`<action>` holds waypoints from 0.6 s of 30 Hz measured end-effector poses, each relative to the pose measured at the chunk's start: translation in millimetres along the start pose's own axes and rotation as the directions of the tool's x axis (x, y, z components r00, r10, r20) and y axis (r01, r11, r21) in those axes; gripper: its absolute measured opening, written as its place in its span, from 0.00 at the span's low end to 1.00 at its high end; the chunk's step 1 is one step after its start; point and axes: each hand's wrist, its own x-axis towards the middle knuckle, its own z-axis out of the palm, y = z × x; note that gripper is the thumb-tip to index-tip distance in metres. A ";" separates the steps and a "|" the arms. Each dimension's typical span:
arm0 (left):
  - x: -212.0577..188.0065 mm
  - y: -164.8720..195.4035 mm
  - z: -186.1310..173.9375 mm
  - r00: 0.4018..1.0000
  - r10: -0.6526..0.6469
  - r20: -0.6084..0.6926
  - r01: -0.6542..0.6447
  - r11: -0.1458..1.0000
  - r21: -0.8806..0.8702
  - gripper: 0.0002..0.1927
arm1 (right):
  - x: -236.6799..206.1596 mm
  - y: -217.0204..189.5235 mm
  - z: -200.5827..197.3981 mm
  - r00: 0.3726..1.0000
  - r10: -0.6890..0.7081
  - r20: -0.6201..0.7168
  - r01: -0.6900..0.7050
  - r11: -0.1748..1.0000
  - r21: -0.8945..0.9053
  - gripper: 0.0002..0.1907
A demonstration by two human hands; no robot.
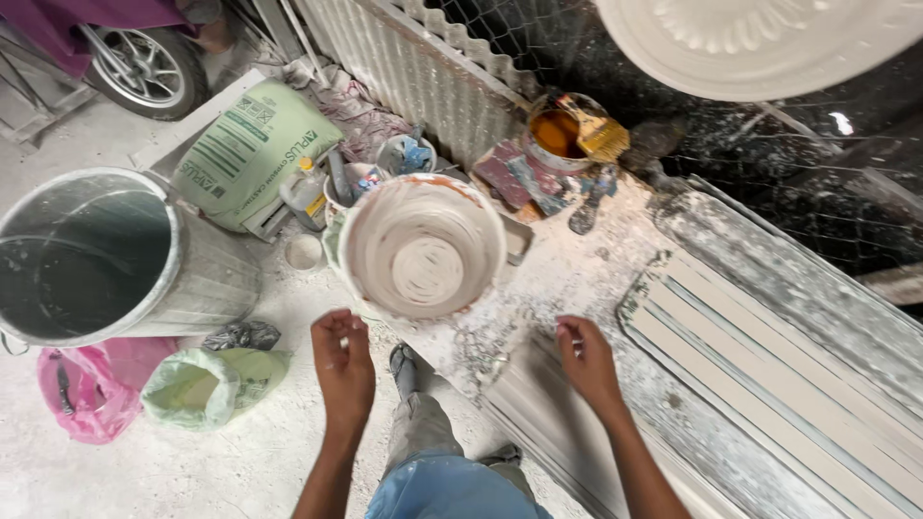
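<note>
My left hand [343, 363] hovers just below a white plaster-caked bucket [423, 247], fingers curled loosely and holding nothing I can make out. My right hand [586, 358] floats over the dusty worktable [577, 279] near the end of a long white moulding strip [567, 432], its fingers bent and dusted with white. The bucket stands at the table's left edge and holds a swirl of pale plaster at its bottom. Neither hand touches the bucket.
A large metal drum [96, 255] stands at left, with a pink bag [91, 389] and a green bag [207, 384] below it. A green-printed sack [252, 144], a tin with a brush [567, 135], long grooved moulds [769, 365] and a round ceiling ornament [760, 38] surround the table.
</note>
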 end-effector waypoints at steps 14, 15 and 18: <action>40.9 -15.8 5.9 0.269 -0.674 0.688 0.935 0.354 -0.019 0.20 | 111.1 -12.0 57.1 0.985 -0.147 -0.087 0.056 0.760 -0.647 0.12; 51.7 -10.6 0.9 0.253 -0.677 0.691 0.927 0.375 0.028 0.20 | 110.5 -11.8 57.1 0.984 -0.152 -0.090 0.055 0.748 -0.661 0.11; 81.4 -4.8 -13.4 0.369 -0.684 0.629 0.867 0.498 0.032 0.19 | 106.3 -6.5 56.4 0.978 -0.185 -0.094 0.070 0.722 -0.689 0.10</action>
